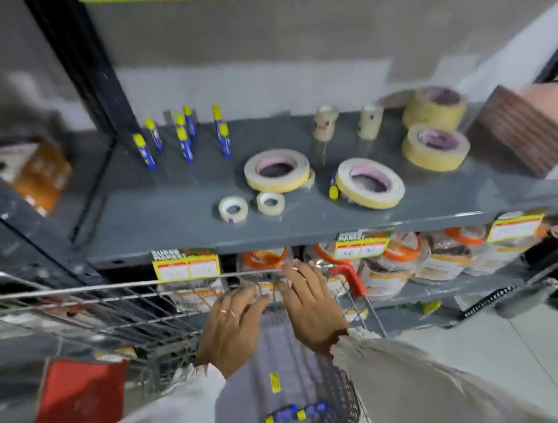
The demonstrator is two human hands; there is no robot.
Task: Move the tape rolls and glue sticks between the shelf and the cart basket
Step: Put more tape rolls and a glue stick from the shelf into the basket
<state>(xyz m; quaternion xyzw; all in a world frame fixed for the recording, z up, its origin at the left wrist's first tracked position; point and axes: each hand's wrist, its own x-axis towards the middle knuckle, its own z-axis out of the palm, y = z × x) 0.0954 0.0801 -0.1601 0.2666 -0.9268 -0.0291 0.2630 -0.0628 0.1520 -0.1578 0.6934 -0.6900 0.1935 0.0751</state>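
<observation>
both hands, left hand [229, 323] and right hand [309, 303], fingers spread, empty, over wire cart basket [115, 309]; wide cream masking tape roll [276, 170] on grey metal shelf [167, 209] looks light, stiff: pinch across rim through core

Grey shelf [168, 216], upright glue sticks [183, 138] at left, tape rolls [277, 170] lying flat at right

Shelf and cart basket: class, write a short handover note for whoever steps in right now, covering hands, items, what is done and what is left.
Left hand and right hand: both open, empty, spread over the cart basket front rim.
On the shelf: upright glue sticks, large tape rolls, small tape rolls.
In the basket: two glue sticks lying flat.
Direction of the move is unclear from this view; nearly all items sit on the shelf.
</observation>
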